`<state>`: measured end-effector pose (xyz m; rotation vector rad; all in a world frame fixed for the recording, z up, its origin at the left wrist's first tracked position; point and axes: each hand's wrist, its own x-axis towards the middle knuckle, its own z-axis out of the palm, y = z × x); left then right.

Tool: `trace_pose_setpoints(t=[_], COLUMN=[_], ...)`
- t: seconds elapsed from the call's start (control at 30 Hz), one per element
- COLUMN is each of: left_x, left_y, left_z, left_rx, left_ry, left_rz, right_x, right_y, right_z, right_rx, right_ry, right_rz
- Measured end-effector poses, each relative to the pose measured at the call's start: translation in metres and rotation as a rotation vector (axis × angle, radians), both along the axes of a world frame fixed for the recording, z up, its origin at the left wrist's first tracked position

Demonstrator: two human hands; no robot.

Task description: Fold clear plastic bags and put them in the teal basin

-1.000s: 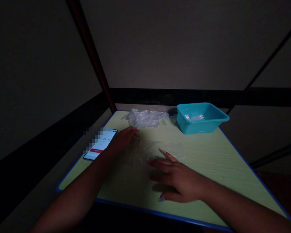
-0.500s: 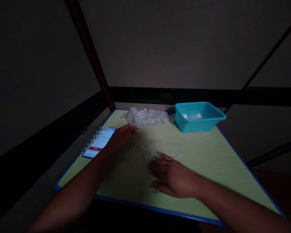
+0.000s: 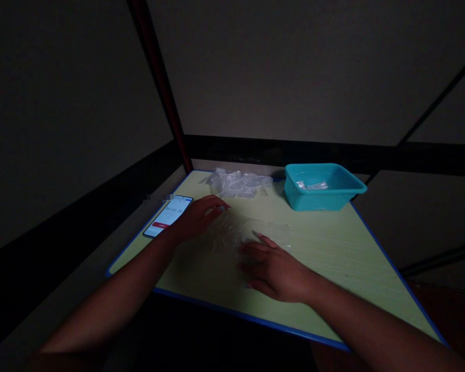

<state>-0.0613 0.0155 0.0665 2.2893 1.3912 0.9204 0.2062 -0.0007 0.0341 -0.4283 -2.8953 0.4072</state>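
Observation:
A clear plastic bag or sheet (image 3: 269,226) lies on the table in front of me, thin and hard to see against the surface. My left hand (image 3: 201,214) is over its far left side, fingers stretched out and slightly curved, with no grip visible. On the near right part of the plastic, my right hand (image 3: 273,268) has its fingers spread, palm down; the fingertips are blurred, and whether they press on it I cannot tell.
A crumpled pile of clear plastic bags (image 3: 238,183) lies at the table's back edge. At the back right stands a turquoise basin (image 3: 313,200) with some folded plastic inside. A lit phone (image 3: 168,217) rests by the left edge of the blue-edged table (image 3: 333,289).
The view has shifted, moving the table contents slightly right and up. My left fingers reach a little farther right over the plastic, and its right edge looks flatter. My right hand stays on the near side.

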Motion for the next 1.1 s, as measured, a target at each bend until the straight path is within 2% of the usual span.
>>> trace_pose_setpoints(t=[0.07, 0.13, 0.3, 0.4, 0.57, 0.83, 0.97, 1.1], left_x=[-0.007, -0.014, -0.027, -0.03, -0.029, -0.002, -0.011, -0.023], left_y=[-0.015, -0.033, -0.08, -0.096, -0.102, -0.096, -0.09, -0.095], left_z=[0.003, 0.001, -0.022, -0.031, -0.039, -0.053, -0.054, -0.054], left_rx=[-0.017, -0.018, -0.063, -0.129, -0.063, -0.057, -0.037, 0.02], left_ry=[0.068, 0.091, 0.141, 0.207, 0.254, 0.548, 0.577, 0.547], left_rz=[-0.006, 0.0, -0.02, -0.01, 0.033, -0.064, -0.096, -0.1], right_x=[-0.001, -0.002, -0.003, -0.003, -0.002, -0.002, -0.003, -0.003], right_y=[0.0, 0.001, 0.002, 0.003, 0.005, 0.006, 0.006, 0.005], right_z=[0.0, -0.001, -0.004, -0.006, -0.007, -0.007, -0.007, -0.007], right_rx=[-0.003, -0.008, -0.02, -0.021, -0.054, -0.104, -0.118, -0.066], right_ry=[-0.001, -0.001, 0.0, 0.019, 0.043, 0.061, 0.091, 0.06], right_rz=[0.003, 0.01, 0.021, 0.023, 0.012, 0.031, 0.067, 0.09])
